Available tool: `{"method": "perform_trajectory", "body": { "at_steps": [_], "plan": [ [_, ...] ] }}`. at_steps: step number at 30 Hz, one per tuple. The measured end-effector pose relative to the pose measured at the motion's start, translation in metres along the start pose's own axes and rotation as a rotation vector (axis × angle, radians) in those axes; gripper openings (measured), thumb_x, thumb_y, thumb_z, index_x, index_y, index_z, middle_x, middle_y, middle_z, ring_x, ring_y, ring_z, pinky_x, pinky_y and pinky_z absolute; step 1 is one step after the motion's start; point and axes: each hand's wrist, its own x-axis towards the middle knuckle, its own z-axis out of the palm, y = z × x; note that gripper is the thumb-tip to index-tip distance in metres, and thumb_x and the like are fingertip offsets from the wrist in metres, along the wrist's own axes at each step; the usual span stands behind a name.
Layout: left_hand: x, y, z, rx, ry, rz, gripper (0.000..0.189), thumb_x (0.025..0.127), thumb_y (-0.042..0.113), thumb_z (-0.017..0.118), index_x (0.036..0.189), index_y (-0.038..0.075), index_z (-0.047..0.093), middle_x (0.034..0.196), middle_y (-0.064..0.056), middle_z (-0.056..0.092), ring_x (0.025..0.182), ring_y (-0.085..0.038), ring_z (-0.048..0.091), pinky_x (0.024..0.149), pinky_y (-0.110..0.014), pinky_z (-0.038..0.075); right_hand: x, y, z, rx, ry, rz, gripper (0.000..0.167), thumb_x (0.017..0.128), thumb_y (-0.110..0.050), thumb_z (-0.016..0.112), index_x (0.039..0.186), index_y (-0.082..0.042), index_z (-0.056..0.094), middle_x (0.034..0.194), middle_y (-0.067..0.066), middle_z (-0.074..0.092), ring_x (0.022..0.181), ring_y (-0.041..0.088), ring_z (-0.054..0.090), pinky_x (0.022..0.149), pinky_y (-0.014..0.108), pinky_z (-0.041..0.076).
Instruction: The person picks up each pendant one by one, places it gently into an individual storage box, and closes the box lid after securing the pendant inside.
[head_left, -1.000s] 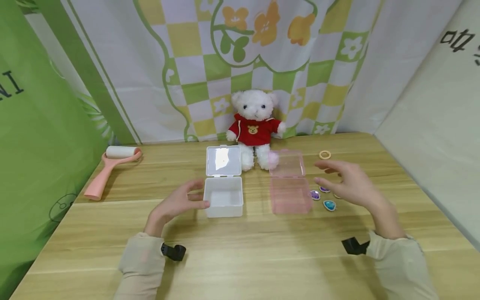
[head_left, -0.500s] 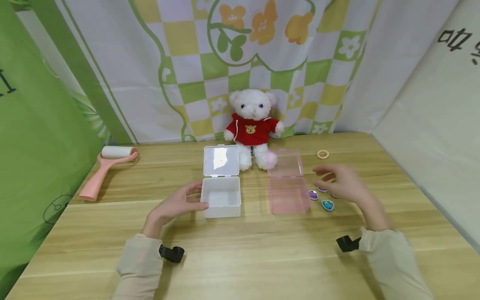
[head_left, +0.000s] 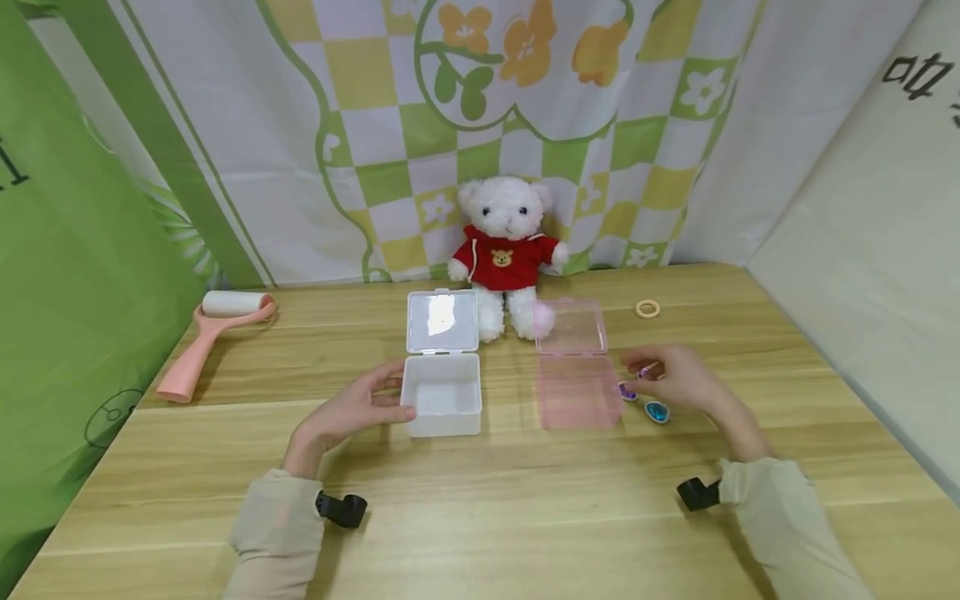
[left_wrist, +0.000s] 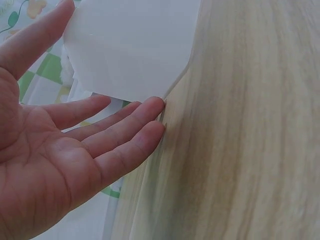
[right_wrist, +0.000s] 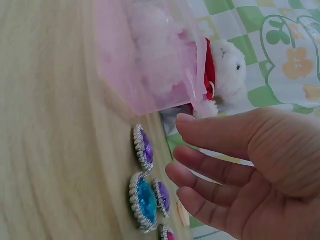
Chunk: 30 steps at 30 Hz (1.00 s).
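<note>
My left hand [head_left: 351, 410] rests against the left side of a white plastic box [head_left: 444, 424], its lid tipped back. In the left wrist view the fingers [left_wrist: 122, 155] extend loosely to the box's edge, with the thumb apart. Over several gems, my right hand [head_left: 686, 380] hovers with fingers slightly bent and nothing between them. A purple gem [right_wrist: 145, 148], a blue teardrop gem [right_wrist: 146, 201] and a second purple gem [right_wrist: 163, 197] have silvery beaded rims. A pink-red gem [right_wrist: 166, 233] shows partly at the right wrist view's lower edge. Left of them stands a translucent pink box [head_left: 579, 408], lid up.
A white teddy bear [head_left: 502, 262] in a red hoodie sits behind the boxes against the patterned curtain. A pale ring [head_left: 647, 309] lies at the back right of the wooden table [head_left: 465, 517]. On the far left is a pink-handled lint roller [head_left: 213, 333].
My right hand has come down and slightly left over the gems, its fingertips now closer to the purple ones. The left hand has come up against the white box and stays there.
</note>
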Motion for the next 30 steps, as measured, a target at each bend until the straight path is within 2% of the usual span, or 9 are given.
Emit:
{"method": "perform_trajectory", "body": {
  "at_steps": [4,9,15,20,30],
  "plan": [
    [0.000,0.000,0.000,0.003,0.003,-0.003,0.076,0.087,0.012,0.071,0.148,-0.001,0.027,0.140,-0.029,0.040,0.127,-0.043,0.041,0.099,-0.049,0.042,0.001,0.004,0.002,-0.022,-0.004,-0.036,0.036,0.078,-0.010,0.078,0.108,0.007,0.067,0.093,0.013,0.069,0.080,0.023,0.064,0.070,0.031,0.052],
    [-0.001,-0.001,-0.001,0.003,0.004,-0.006,0.077,0.087,0.013,0.071,0.148,-0.001,0.027,0.139,-0.029,0.042,0.128,-0.043,0.040,0.099,-0.049,0.041,0.002,0.006,0.005,-0.098,0.004,-0.084,0.033,0.073,-0.011,0.082,0.100,0.003,0.069,0.088,0.011,0.068,0.078,0.022,0.061,0.068,0.036,0.050],
    [-0.001,-0.002,-0.002,0.010,0.004,-0.008,0.077,0.087,0.013,0.071,0.148,-0.001,0.025,0.140,-0.029,0.040,0.129,-0.043,0.039,0.099,-0.050,0.041,0.003,0.008,0.008,-0.154,-0.007,-0.091,0.029,0.068,-0.011,0.084,0.092,0.000,0.072,0.088,0.009,0.070,0.083,0.028,0.062,0.075,0.045,0.049],
    [-0.001,-0.002,-0.002,0.013,0.002,-0.011,0.078,0.087,0.013,0.071,0.148,-0.001,0.025,0.141,-0.029,0.040,0.130,-0.044,0.038,0.100,-0.051,0.040,0.004,0.008,0.010,-0.171,-0.009,-0.090,0.029,0.068,-0.012,0.085,0.092,-0.001,0.073,0.091,0.011,0.070,0.089,0.034,0.062,0.079,0.051,0.048],
    [0.000,0.001,-0.001,-0.002,-0.005,-0.012,0.079,0.087,0.012,0.072,0.149,-0.002,0.024,0.141,-0.032,0.036,0.124,-0.045,0.046,0.099,-0.048,0.042,0.004,0.007,0.011,-0.179,-0.020,-0.065,0.025,0.069,-0.015,0.085,0.089,-0.005,0.073,0.092,0.010,0.068,0.092,0.036,0.059,0.082,0.053,0.046]
  ]
}}
